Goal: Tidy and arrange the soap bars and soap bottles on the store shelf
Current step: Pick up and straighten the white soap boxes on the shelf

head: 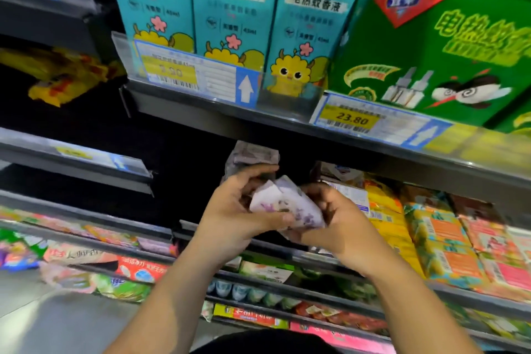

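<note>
in the middle of the frame both hands hold 1 purple-and-white wrapped soap bar [283, 204]. the left hand [230, 215] curls its fingers [255, 174] over the bar's top, thumb across its lower edge. the right hand [340, 221] grips the bar's right end. another purple pack [253, 154] sits just behind the bar, under the upper shelf [218, 115]. yellow packs [385, 210] and orange packs [448, 238] lie at the right of the frame. on the upper shelf 3 teal boxes [232, 8] stand beside a green box [431, 52]
</note>
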### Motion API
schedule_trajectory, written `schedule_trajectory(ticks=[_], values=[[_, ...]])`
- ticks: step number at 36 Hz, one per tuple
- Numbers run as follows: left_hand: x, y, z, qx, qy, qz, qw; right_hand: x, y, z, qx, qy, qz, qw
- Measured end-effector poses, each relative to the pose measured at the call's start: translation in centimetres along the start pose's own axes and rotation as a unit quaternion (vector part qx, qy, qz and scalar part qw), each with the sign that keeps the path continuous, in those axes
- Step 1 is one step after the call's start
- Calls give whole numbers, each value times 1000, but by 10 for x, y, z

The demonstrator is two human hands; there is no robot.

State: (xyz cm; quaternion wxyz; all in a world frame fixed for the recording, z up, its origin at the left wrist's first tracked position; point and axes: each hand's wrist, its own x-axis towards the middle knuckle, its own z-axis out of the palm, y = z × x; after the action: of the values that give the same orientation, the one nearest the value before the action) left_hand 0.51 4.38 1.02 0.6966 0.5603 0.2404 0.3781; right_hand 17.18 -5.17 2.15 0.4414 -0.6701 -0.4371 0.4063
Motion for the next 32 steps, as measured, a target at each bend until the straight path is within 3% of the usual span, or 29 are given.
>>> schedule_trajectory(ticks=[13,23,29,32], values=[[1,-2,14,48,-23,-11,999,-11,15,9,92,17,-16,995],[-10,-2,-18,69,-49,-4,996,-27,1,17,135,120,-79,980],[-27,-8,-33,166,-113,-11,980,-29,-16,56,169,141,-132,967],[-30,-11,-40,153,-142,-26,978,-30,-18,74,155,125,-139,970]])
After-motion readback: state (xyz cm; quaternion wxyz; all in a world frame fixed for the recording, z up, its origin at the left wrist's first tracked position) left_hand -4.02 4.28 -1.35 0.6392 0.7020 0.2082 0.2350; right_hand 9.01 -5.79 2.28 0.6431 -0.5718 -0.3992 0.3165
